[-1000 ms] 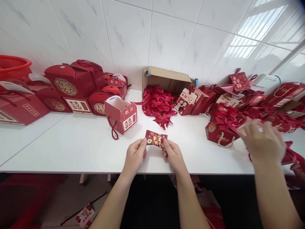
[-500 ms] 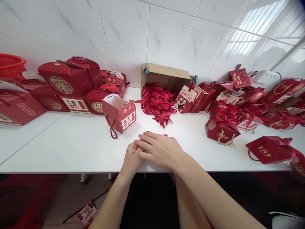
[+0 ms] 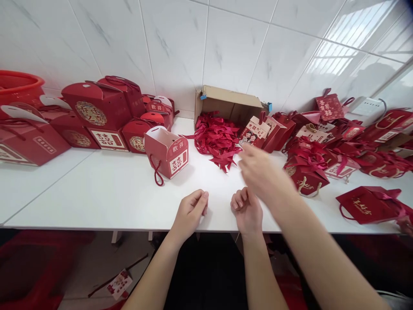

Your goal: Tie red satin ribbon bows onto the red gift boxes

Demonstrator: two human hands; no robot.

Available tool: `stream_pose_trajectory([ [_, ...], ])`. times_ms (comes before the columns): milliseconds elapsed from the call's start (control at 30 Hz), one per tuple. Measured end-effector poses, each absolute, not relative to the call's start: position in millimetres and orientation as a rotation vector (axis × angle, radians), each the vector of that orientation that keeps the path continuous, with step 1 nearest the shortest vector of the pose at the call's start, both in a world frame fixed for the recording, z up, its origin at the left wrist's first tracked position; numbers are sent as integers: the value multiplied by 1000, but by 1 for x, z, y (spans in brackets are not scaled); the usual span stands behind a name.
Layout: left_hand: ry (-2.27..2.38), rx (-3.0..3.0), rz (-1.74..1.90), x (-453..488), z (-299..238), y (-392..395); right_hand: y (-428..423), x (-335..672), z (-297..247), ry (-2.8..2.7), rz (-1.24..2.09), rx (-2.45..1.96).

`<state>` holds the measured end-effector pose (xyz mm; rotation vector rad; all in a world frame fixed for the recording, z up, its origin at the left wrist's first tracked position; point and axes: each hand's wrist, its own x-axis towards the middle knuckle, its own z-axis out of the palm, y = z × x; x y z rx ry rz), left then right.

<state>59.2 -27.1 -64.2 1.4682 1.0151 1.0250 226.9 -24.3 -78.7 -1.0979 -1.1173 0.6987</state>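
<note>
Left hand (image 3: 192,211): fingers curled closed, thumb against forefinger. Right hand (image 3: 247,211): fingers curled inward, apart from the left; the printed packet held between both a second ago is now out of view. Co-worker's hand (image 3: 263,171): blurred, lifted from over the left hand since half a second ago. Gift box (image 3: 166,159): red card, open-topped, curved flaps, twisted-rope handle; unmoved on the white counter (image 3: 106,193), ahead of the left hand. Ribbons (image 3: 217,137): glossy, heaped, spilling from a brown cardboard carton (image 3: 232,97).
</note>
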Motion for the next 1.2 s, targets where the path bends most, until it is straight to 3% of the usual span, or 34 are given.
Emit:
stream_pose_trajectory([
  [233, 1067, 1522, 960, 59, -67, -29, -36, 221, -88, -660, 1126, -926],
  [367, 1076, 1533, 958, 60, -69, -29, -38, 212, -87, -738, 1061, -1020],
  [667, 1006, 1483, 1011, 57, -70, -29, -46, 203, -85, -1543, 875, -1293],
  [833, 1023, 1372, 1114, 54, -69, -27, -46, 206, -86, -1490, 929, -1264],
  [1200, 1015, 1585, 982, 59, -68, -30, -45, 207, -79, -1318, 972, -1295],
])
